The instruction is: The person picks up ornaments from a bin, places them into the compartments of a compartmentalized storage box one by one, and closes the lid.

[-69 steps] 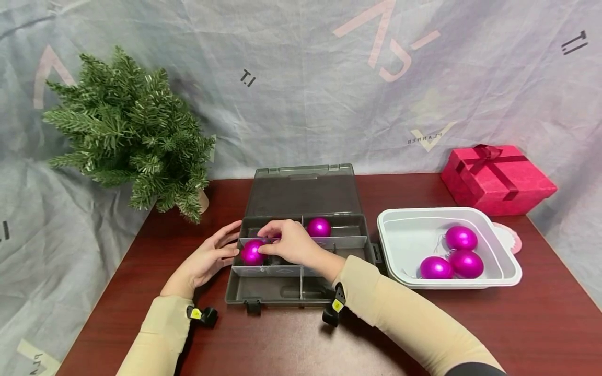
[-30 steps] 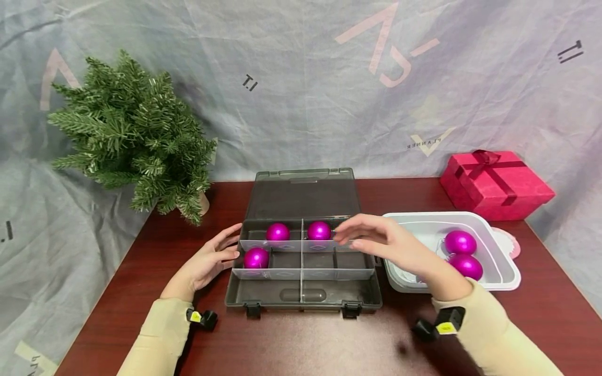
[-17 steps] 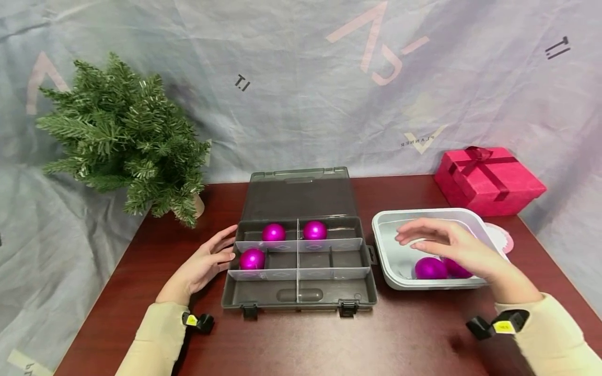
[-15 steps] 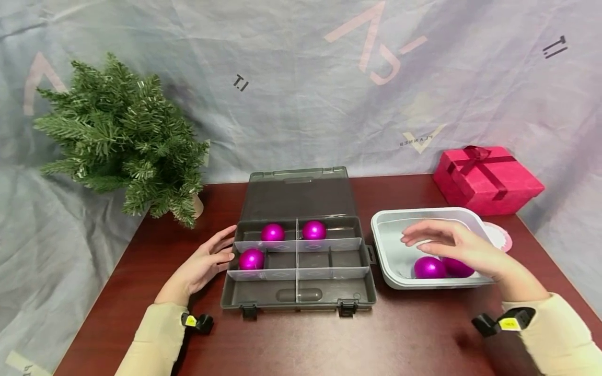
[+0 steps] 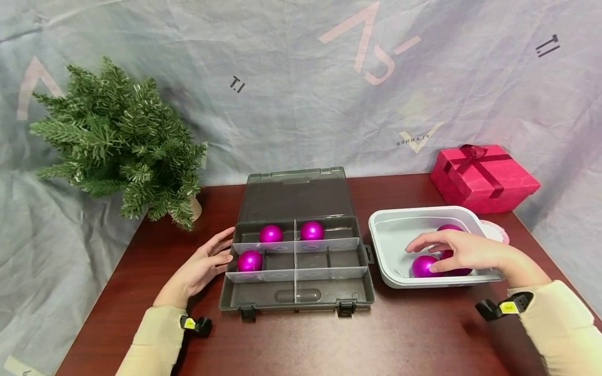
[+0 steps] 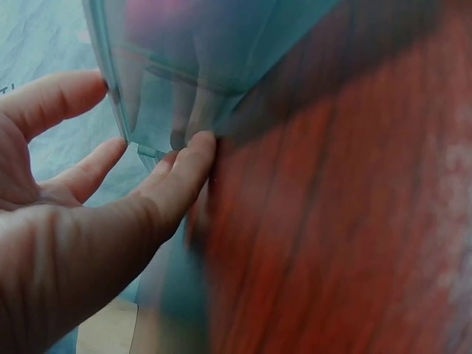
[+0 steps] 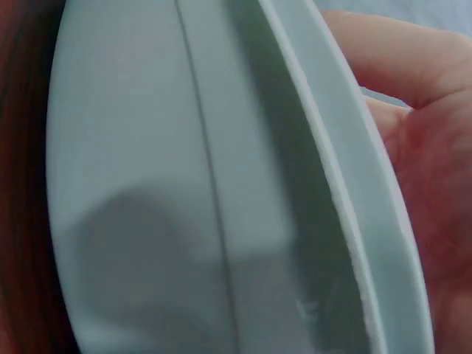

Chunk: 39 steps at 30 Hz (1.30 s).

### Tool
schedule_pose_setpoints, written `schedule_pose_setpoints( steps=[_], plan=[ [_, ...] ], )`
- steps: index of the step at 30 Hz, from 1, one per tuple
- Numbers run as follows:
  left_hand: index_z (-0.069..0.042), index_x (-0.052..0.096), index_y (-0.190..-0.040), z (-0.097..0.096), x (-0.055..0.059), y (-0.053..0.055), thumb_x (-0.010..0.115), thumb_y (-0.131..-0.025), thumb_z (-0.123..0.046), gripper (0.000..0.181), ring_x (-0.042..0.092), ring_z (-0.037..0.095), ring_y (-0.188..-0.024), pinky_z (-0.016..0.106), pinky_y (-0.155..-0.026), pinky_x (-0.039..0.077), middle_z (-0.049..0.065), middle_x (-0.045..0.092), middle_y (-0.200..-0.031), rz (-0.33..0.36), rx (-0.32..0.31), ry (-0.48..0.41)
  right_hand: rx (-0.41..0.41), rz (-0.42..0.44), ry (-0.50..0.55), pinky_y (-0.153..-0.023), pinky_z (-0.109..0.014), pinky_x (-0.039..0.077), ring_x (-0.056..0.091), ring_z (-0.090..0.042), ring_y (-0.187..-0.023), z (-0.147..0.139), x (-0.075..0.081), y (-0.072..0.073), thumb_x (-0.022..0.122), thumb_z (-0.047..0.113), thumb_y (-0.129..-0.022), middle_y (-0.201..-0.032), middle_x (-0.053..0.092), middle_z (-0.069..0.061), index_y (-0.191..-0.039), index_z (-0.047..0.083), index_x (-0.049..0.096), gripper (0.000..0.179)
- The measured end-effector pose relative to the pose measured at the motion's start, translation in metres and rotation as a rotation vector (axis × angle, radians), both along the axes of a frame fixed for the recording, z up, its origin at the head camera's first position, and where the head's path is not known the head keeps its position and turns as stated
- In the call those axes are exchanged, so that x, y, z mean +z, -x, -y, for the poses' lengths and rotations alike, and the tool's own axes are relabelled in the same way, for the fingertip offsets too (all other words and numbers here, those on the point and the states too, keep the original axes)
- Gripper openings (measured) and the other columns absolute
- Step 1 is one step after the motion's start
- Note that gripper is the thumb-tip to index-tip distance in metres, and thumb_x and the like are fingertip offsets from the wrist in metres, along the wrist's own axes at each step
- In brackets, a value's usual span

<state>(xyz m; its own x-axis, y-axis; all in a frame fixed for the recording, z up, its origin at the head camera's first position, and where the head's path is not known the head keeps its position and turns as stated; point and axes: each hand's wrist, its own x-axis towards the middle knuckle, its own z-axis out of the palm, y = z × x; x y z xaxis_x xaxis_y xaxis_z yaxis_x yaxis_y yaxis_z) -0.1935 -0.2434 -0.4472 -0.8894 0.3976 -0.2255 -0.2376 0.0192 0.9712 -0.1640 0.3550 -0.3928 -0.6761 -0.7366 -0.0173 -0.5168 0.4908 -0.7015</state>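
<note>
Head view looks forward and down across the table (image 5: 301, 344); left-wrist view, very close, faces the side of the gray box (image 6: 228, 66); right-wrist view (nearly filled) faces the white tub (image 7: 133, 110). Head view shares both.

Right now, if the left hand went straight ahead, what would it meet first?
Most likely the left side of the divided box; the fingers of the left hand seem to touch it.

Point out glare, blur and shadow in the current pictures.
Head view: a pale sheen on the tabletop, small highlights on the magenta balls; left wrist view: dim, tabletop blurred; right wrist view: dim, with a soft dark shadow across the pale tub.
</note>
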Motion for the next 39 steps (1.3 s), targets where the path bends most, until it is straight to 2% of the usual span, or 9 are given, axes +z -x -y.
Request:
schedule_pose_setpoints(
  steps=[6,13,17,22,24,31,35,39],
  plan=[
    [-0.017,0.021,-0.164,0.000,-0.002,0.000,0.058,-0.099,0.001,0.077,0.047,0.021,-0.124,0.036,-0.098,0.043,0.023,0.016,-0.164,-0.002,0.005,-0.005,0.018,-0.059,-0.048,-0.087,-0.033,0.053,0.067,-0.015,-0.106,-0.002,-0.001,0.003,0.083,0.015,-0.085,-0.118,0.071,0.000,-0.128,0.013,0.067,0.045],
    [-0.017,0.020,-0.164,0.002,-0.003,0.000,0.058,-0.099,0.000,0.077,0.049,0.020,-0.124,0.037,-0.099,0.043,0.023,0.016,-0.164,-0.004,0.003,0.000,-0.003,-0.031,-0.075,-0.085,-0.031,0.055,0.066,-0.009,-0.100,-0.009,-0.005,0.005,0.084,0.015,-0.083,-0.114,0.071,0.008,-0.124,0.015,0.071,0.043],
    [-0.017,0.020,-0.164,0.002,-0.004,0.000,0.058,-0.100,0.000,0.077,0.051,0.019,-0.121,0.039,-0.100,0.042,0.022,0.016,-0.164,-0.001,0.001,0.000,-0.045,0.005,-0.021,-0.084,-0.031,0.056,0.068,-0.012,-0.100,-0.009,-0.005,0.005,0.085,0.017,-0.085,-0.114,0.071,0.006,-0.123,0.014,0.072,0.041],
    [-0.018,0.020,-0.165,0.002,-0.004,0.000,0.057,-0.100,0.000,0.077,0.050,0.021,-0.123,0.040,-0.102,0.041,0.022,0.016,-0.164,0.003,0.002,0.004,-0.129,-0.051,0.042,-0.084,-0.030,0.055,0.068,-0.012,-0.102,-0.008,-0.002,0.005,0.084,0.015,-0.085,-0.116,0.072,0.005,-0.128,0.014,0.070,0.045],
    [-0.018,0.020,-0.165,0.002,-0.003,0.000,0.057,-0.100,0.000,0.077,0.046,0.025,-0.129,0.040,-0.102,0.041,0.022,0.016,-0.164,0.003,0.004,0.006,-0.146,-0.089,0.072,-0.084,-0.029,0.055,0.068,-0.012,-0.102,-0.006,0.001,0.005,0.084,0.013,-0.085,-0.116,0.072,0.004,-0.129,0.014,0.069,0.047],
    [-0.018,0.020,-0.165,0.001,-0.002,0.000,0.057,-0.100,0.001,0.077,0.026,0.039,-0.144,0.038,-0.099,0.043,0.021,0.015,-0.164,0.008,0.002,-0.009,-0.156,-0.129,0.256,-0.077,-0.025,0.056,0.070,-0.014,-0.101,0.010,0.011,0.005,0.084,-0.003,-0.081,-0.119,0.072,-0.005,-0.129,0.008,0.067,0.052],
    [-0.018,0.020,-0.165,0.001,-0.001,0.000,0.057,-0.100,0.001,0.077,0.024,0.039,-0.145,0.038,-0.099,0.043,0.021,0.015,-0.165,0.011,0.001,-0.010,-0.218,-0.176,0.280,-0.079,-0.024,0.056,0.070,-0.012,-0.105,0.023,0.018,0.001,0.085,-0.004,-0.078,-0.118,0.073,-0.005,-0.129,0.010,0.068,0.055],
    [-0.018,0.020,-0.165,0.001,-0.001,-0.001,0.057,-0.100,0.001,0.077,0.026,0.039,-0.143,0.037,-0.099,0.043,0.022,0.014,-0.165,0.011,0.002,-0.010,-0.267,-0.186,0.281,-0.083,-0.023,0.054,0.068,-0.011,-0.109,0.039,0.023,-0.002,0.086,0.000,-0.079,-0.118,0.073,-0.002,-0.128,0.014,0.069,0.054]
  ],
)
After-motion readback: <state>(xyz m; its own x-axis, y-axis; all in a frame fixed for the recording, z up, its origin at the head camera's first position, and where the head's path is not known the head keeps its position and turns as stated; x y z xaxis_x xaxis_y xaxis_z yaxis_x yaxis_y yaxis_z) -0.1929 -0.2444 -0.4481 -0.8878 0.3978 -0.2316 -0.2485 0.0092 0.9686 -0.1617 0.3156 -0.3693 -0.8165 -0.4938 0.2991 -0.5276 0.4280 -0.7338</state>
